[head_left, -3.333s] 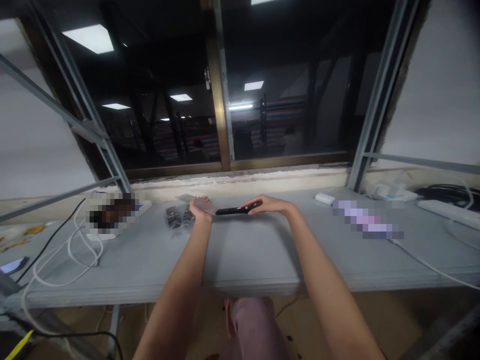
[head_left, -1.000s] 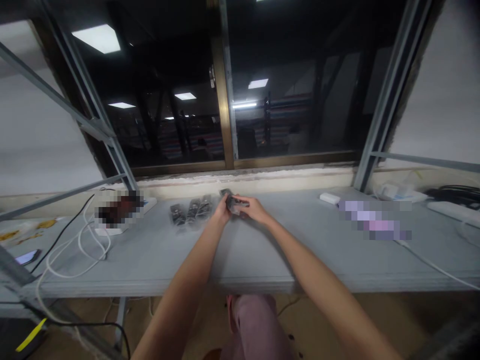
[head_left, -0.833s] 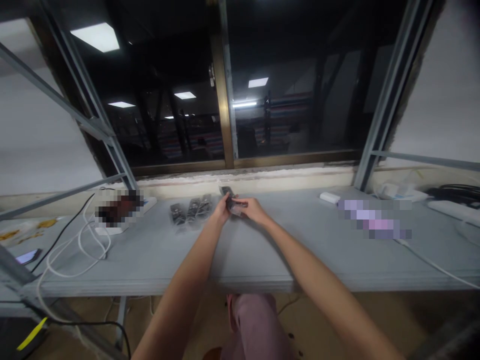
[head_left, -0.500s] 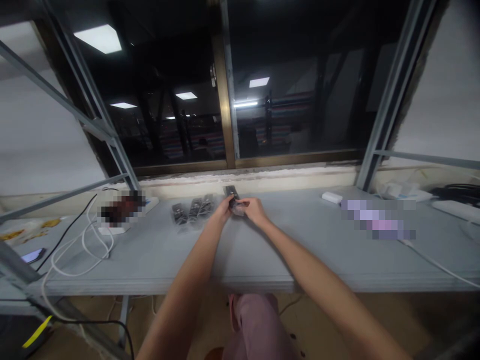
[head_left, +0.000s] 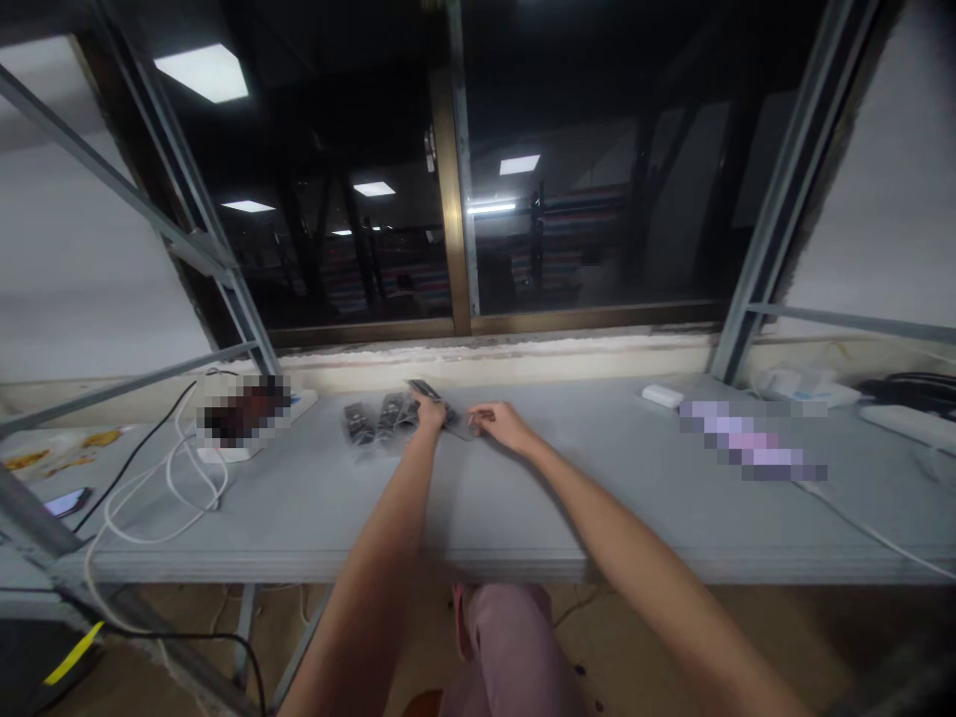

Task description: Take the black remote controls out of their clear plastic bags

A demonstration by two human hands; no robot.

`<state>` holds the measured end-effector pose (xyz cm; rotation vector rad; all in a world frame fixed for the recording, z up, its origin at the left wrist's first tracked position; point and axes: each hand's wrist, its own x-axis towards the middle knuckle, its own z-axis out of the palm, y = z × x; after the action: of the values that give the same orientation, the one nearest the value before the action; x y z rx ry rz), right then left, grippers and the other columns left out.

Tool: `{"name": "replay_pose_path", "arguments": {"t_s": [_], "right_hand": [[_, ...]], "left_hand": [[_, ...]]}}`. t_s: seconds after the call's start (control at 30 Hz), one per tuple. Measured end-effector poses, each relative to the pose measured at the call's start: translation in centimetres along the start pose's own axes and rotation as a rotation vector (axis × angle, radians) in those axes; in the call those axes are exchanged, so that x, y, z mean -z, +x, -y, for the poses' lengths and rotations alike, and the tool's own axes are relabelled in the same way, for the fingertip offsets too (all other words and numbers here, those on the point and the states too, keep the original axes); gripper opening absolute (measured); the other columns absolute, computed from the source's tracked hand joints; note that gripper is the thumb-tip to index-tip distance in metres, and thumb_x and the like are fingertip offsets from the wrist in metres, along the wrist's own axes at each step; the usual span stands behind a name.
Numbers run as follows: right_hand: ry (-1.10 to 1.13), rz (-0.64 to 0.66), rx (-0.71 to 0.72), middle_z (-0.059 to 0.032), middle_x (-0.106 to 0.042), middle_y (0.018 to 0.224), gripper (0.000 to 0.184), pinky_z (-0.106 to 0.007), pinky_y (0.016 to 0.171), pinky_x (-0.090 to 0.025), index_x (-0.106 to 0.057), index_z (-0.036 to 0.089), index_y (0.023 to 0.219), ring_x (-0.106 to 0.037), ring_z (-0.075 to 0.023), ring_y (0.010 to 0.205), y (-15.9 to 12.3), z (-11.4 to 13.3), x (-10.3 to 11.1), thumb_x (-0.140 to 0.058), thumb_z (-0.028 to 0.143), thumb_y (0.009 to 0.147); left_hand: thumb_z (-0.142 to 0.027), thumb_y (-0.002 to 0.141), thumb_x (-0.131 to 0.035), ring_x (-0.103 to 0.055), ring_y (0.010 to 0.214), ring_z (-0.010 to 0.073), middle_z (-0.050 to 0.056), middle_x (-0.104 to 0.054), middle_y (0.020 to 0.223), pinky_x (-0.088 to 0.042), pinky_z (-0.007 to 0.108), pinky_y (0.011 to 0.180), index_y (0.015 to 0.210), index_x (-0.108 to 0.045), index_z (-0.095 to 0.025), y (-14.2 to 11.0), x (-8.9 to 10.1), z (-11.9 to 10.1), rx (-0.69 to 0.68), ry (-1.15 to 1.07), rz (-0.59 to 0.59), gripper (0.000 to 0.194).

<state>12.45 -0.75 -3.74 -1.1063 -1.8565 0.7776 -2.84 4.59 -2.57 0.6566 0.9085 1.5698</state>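
Dark remote (head_left: 423,387), appar. bagged, far side nr centre, gripped in L hand (head_left: 429,411), nr similar packets (head_left: 358,425) at L on bench (head_left: 515,513). R hand (head_left: 504,426): fingers curled; grip on plastic can't tell. Step prob. setting-down; next calls for L release w/o nudging packets.

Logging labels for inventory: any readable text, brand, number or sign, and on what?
None readable.
Bagged black items: too small, blurred.
Black item in left hand: too blurred.
Phone screen: lit, too small.
Left pixelated patch, right pixelated patch: nothing legible.
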Motion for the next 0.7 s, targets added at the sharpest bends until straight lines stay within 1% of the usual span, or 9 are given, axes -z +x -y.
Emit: {"name": "replay_pose_path", "arguments": {"t_s": [0.1, 0.17, 0.23, 0.3, 0.4, 0.47, 0.57, 0.63, 0.7], "right_hand": [[0.039, 0.084, 0.012, -0.0041, -0.072, 0.079, 0.024, -0.026, 0.069, -0.051, -0.071, 0.015, 0.1, -0.066, -0.0138, 0.064, 0.0, -0.1, -0.5, -0.058, 0.016, 0.079], [0.017, 0.09, 0.042, -0.004, -0.072, 0.078, 0.025, -0.027, 0.07, -0.05, -0.07, 0.015, 0.102, -0.066, -0.0151, 0.067, -0.1, -0.1, -0.5, -0.059, 0.018, 0.079], [-0.045, 0.065, 0.076, -0.004, -0.073, 0.082, 0.027, -0.027, 0.073, -0.049, -0.07, 0.017, 0.104, -0.066, -0.0157, 0.071, -0.2, 0.1, -0.3, -0.061, 0.021, 0.079], [-0.12, 0.02, 0.078, -0.0025, -0.073, 0.086, 0.025, -0.026, 0.072, -0.047, -0.069, 0.02, 0.103, -0.065, -0.0148, 0.071, -0.4, 0.5, 0.2, -0.062, 0.023, 0.079], [-0.235, -0.088, 0.014, 0.0012, -0.073, 0.082, 0.016, -0.024, 0.067, -0.045, -0.068, 0.023, 0.094, -0.062, -0.0122, 0.063, -0.8, 1.2, 1.1, -0.06, 0.022, 0.081], [-0.325, -0.171, -0.045, 0.002, -0.072, 0.076, 0.01, -0.023, 0.066, -0.043, -0.067, 0.024, 0.087, -0.061, -0.0123, 0.061, -0.9, 1.5, 1.7, -0.058, 0.022, 0.083], [-0.45, -0.258, -0.141, 0.0006, -0.072, 0.077, 0.012, -0.024, 0.069, -0.043, -0.067, 0.025, 0.086, -0.063, -0.0154, 0.072, -1.0, 1.3, 2.4, -0.056, 0.023, 0.084], [-0.526, -0.283, -0.209, -0.0008, -0.072, 0.085, 0.016, -0.025, 0.074, -0.042, -0.066, 0.027, 0.094, -0.063, -0.0172, 0.085, -1.0, 1.0, 2.7, -0.053, 0.021, 0.086], [-0.586, -0.285, -0.269, -0.0036, -0.071, 0.092, 0.021, -0.026, 0.076, -0.042, -0.063, 0.026, 0.102, -0.063, -0.0191, 0.092, -1.0, 0.5, 3.1, -0.05, 0.02, 0.087]], "left_hand": [[0.016, 0.058, -0.05, -0.062, 0.09, 0.0196, -0.001, -0.054, 0.067, -0.042, 0.021, 0.079, 0.105, -0.054, -0.016, -0.9, 0.0, -0.5, -0.185, 0.231, -0.162, 0.057], [0.018, 0.056, -0.047, -0.056, 0.105, 0.0202, 0.003, -0.055, 0.075, -0.04, 0.02, 0.083, 0.091, -0.059, -0.017, -2.0, -0.1, -0.9, -0.317, 0.37, -0.159, 0.051], [0.018, 0.057, -0.044, -0.048, 0.115, 0.0203, 0.006, -0.054, 0.08, -0.04, 0.02, 0.085, 0.077, -0.06, -0.019, -2.9, -0.4, -1.3, -0.392, 0.424, -0.087, 0.045], [0.019, 0.059, -0.043, -0.045, 0.118, 0.0208, 0.006, -0.052, 0.077, -0.039, 0.021, 0.086, 0.065, -0.058, -0.019, -3.7, -0.7, -1.6, -0.412, 0.436, -0.013, 0.042], [0.018, 0.061, -0.045, -0.049, 0.11, 0.022, 0.004, -0.045, 0.066, -0.039, 0.023, 0.088, 0.056, -0.056, -0.02, -4.4, -1.4, -1.6, -0.388, 0.43, 0.08, 0.04], [0.017, 0.063, -0.05, -0.052, 0.102, 0.0221, 0.002, -0.04, 0.06, -0.038, 0.024, 0.089, 0.053, -0.056, -0.02, -4.7, -1.9, -1.2, -0.357, 0.482, 0.152, 0.038], [0.015, 0.063, -0.055, -0.055, 0.095, 0.0216, -0.001, -0.035, 0.054, -0.035, 0.025, 0.093, 0.049, -0.053, -0.019, -5.3, -2.5, -0.1, -0.294, 0.601, 0.259, 0.037], [0.013, 0.063, -0.057, -0.056, 0.096, 0.0215, 0.0, -0.04, 0.056, -0.034, 0.026, 0.096, 0.048, -0.052, -0.018, -5.7, -2.7, 0.7, -0.286, 0.649, 0.343, 0.035], [0.008, 0.066, -0.059, -0.057, 0.098, 0.022, 0.003, -0.049, 0.065, -0.035, 0.028, 0.097, 0.054, -0.055, -0.017, -6.2, -3.0, 1.5, -0.341, 0.809, 0.456, 0.029]]}}
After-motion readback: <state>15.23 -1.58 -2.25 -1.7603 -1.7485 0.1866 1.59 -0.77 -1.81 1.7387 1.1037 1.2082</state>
